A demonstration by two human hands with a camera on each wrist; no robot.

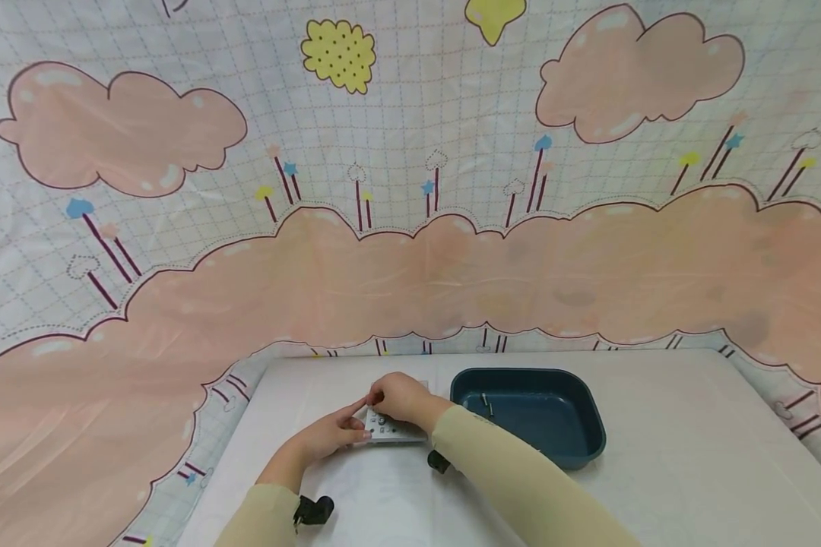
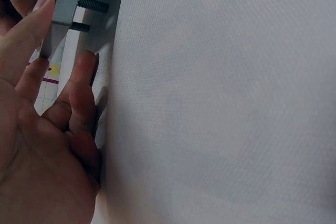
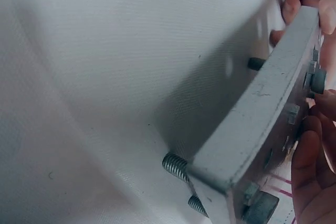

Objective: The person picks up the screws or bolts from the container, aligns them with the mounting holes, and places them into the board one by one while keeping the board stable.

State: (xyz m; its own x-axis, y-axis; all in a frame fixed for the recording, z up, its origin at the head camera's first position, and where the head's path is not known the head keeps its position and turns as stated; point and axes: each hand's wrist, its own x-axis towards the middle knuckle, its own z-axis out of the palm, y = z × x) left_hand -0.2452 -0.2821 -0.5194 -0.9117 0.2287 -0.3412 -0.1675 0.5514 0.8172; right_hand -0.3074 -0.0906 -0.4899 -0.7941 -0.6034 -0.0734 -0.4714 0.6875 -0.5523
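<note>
My left hand (image 1: 328,438) grips the left end of a thick grey metal plate (image 1: 400,431), thumb on its edge and other fingers below. The plate has several holes, with bolt heads (image 3: 261,206) standing on its upper face. Threaded bolt ends (image 2: 93,4) poke out beneath, holding the plate above the white cloth. Reaching across the plate, my right hand (image 1: 405,396) pinches at its far left corner with curled fingers, beside the left index fingertip. A bolt's threaded end (image 2: 80,26) comes out under that corner; its head is hidden by the fingers.
A dark blue tray (image 1: 591,406) stands right of the plate, partly behind the right forearm, with small bolts (image 1: 490,410) at its left side. White cloth (image 1: 684,456) covers the table. A patterned curtain (image 1: 451,281) hangs along the back.
</note>
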